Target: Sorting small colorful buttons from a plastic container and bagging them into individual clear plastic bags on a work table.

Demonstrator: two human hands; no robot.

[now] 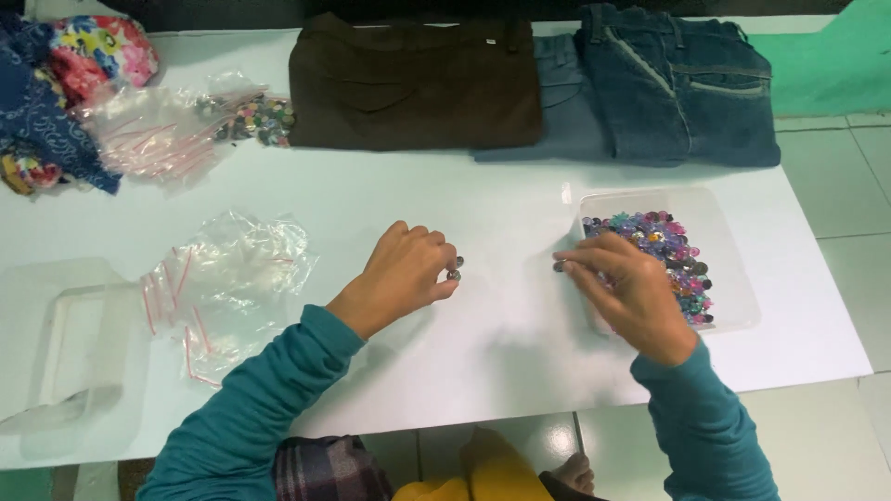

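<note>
Small round buttons pinched in both hands
Left hand (404, 274) nips two dark buttons (455, 269); right hand (631, 292) pinches one at nine o'clock of the clear plastic tray (733, 278)

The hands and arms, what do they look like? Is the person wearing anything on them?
Both arms wear long teal sleeves that end at the wrists. The left hand and the right hand are bare: no gloves, and no rings or watch show from this view.

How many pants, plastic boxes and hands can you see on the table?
Folded pants: 3 (brown, light blue, dark blue)
Clear plastic boxes: 2 (button box, empty box)
Hands: 2 (left hand, right hand)
Total: 7
</note>
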